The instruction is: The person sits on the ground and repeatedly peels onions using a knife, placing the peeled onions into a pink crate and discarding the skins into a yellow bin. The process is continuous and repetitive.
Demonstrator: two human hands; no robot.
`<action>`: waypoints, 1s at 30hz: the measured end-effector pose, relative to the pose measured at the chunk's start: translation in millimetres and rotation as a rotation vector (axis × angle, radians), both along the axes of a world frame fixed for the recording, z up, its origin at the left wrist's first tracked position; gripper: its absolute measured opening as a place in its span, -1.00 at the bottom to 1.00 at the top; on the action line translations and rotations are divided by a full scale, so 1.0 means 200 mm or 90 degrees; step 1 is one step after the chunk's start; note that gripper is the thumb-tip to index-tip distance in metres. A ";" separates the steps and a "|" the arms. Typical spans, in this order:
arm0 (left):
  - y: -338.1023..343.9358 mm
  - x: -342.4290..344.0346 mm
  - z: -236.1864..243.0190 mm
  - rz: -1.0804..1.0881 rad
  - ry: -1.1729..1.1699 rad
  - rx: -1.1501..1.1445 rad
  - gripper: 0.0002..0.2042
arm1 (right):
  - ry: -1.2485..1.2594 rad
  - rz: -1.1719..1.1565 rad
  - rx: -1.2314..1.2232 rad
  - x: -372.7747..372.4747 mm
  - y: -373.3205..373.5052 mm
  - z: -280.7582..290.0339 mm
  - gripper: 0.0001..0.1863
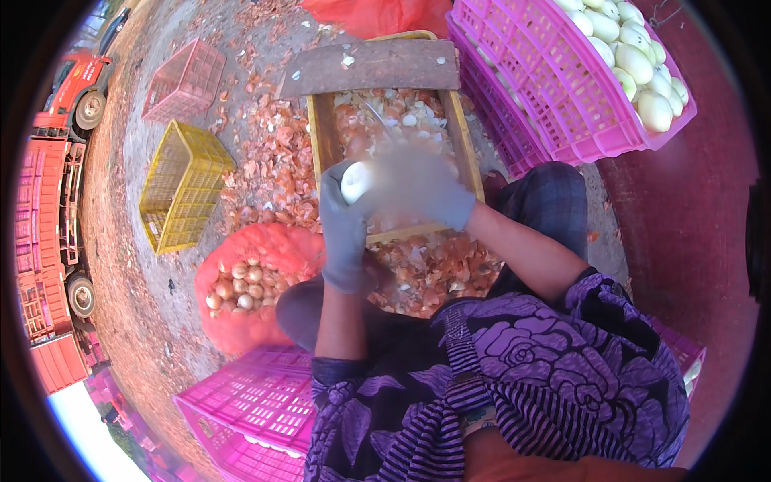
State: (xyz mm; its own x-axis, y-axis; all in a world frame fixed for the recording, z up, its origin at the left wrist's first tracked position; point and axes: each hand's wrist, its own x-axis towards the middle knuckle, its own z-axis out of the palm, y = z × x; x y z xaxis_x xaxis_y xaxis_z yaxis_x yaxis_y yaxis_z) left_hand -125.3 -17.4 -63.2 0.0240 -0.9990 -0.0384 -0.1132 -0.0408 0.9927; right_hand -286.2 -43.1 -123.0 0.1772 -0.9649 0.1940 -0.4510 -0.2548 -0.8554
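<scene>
My left hand (341, 209), in a grey glove, is closed around a peeled white onion (356, 181) above a wooden tray (463, 149). My gloved right hand (442, 197) is beside it, its fingers lost in a pale blur, so what it holds is unclear. A thin metal piece, perhaps a blade (376, 112), shows just above that blur. Onion skins and pale scraps lie inside the tray, and a weathered board (369, 68) rests across its far end.
A pink crate of white onions (522, 72) stands at upper right, a red mesh sack of unpeeled onions (249, 285) at lower left. A yellow crate (173, 185), a pale pink crate (181, 80) and more pink crates (249, 386) surround me. A red truck (52, 241) is far left.
</scene>
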 end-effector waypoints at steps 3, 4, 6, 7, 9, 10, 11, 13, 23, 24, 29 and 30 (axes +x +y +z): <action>-0.02 0.10 -0.05 -0.069 0.359 0.104 -0.50 | -0.060 0.012 0.003 0.00 0.00 0.03 -0.63; -0.01 0.10 -0.03 -0.054 0.407 0.129 -0.50 | -0.077 0.021 -0.017 -0.01 -0.01 0.02 -0.63; -0.01 0.05 0.00 -0.044 0.509 0.183 -0.49 | -0.066 0.021 -0.082 -0.09 -0.06 -0.08 -0.61; -0.01 0.06 -0.01 -0.042 0.525 0.182 -0.50 | -0.030 0.033 -0.086 -0.10 -0.06 -0.12 -0.57; -0.02 0.07 -0.01 -0.035 0.556 0.175 -0.50 | 0.036 0.056 -0.101 -0.13 -0.07 -0.17 -0.49; -0.01 0.10 -0.03 -0.031 0.545 0.162 -0.51 | 0.038 0.077 -0.153 -0.10 -0.02 -0.09 -0.46; -0.02 0.11 -0.04 -0.035 0.536 0.149 -0.51 | 0.060 0.097 -0.139 -0.11 0.03 -0.01 -0.44; -0.03 0.11 -0.06 -0.036 0.510 0.127 -0.50 | 0.121 0.139 -0.042 -0.14 0.13 0.15 -0.41; -0.03 0.07 -0.05 0.037 -0.012 -0.033 -0.56 | 0.236 0.152 0.103 -0.17 0.19 0.23 -0.45; -0.02 0.07 -0.06 0.057 -0.068 -0.044 -0.57 | 0.227 0.147 0.104 -0.16 0.19 0.21 -0.45; -0.04 0.02 0.01 0.180 -0.057 0.027 -0.62 | 0.078 0.202 0.083 -0.15 0.14 -0.02 -0.44; -0.04 0.01 0.02 0.176 -0.124 0.017 -0.63 | 0.049 0.219 0.095 -0.16 0.12 -0.07 -0.44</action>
State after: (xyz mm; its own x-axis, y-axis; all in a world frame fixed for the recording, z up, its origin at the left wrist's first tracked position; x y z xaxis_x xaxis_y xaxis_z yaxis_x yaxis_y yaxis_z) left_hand -122.4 -24.6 -58.9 0.3035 -0.9523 -0.0321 -0.2822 -0.1220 0.9516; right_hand -317.9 -18.8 -136.7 0.5035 -0.8634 0.0302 -0.4249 -0.2779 -0.8615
